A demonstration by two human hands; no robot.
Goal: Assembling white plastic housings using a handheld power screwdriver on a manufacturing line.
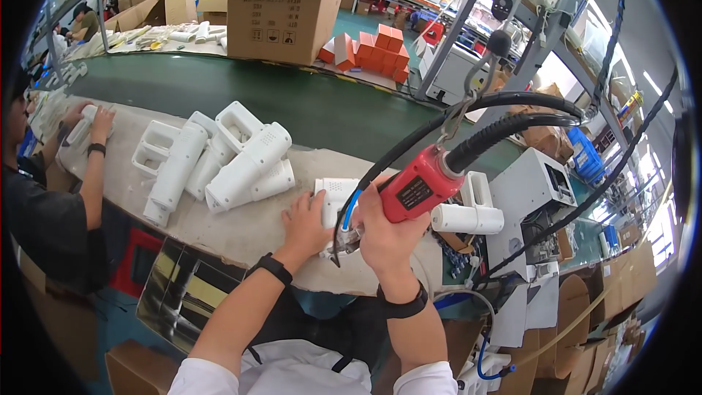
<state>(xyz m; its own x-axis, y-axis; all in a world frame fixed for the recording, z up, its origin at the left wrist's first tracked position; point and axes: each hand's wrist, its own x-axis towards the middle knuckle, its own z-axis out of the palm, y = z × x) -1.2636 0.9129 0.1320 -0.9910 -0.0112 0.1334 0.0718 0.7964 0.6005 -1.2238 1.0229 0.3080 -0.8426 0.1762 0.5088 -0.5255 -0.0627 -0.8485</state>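
Note:
My right hand point(391, 238) is wrapped round a red electric screwdriver point(433, 175), which hangs from a metal hook and has black cables at its top. The tool tilts down over a white plastic housing point(339, 188) on the bench in front of me. Against the left side of that housing lies my left hand point(306, 225), its fingers curved over the edge and holding it. My right hand and the cable hide the tool's tip and the housing's lower part.
Several white handled housings point(245, 164) lie to the left, another housing point(469, 218) to the right beside small loose parts. A green conveyor belt point(183, 77) runs behind, with a tall cardboard box point(285, 7) and orange boxes point(380, 51) beyond. A co-worker's hand point(102, 123) works at far left.

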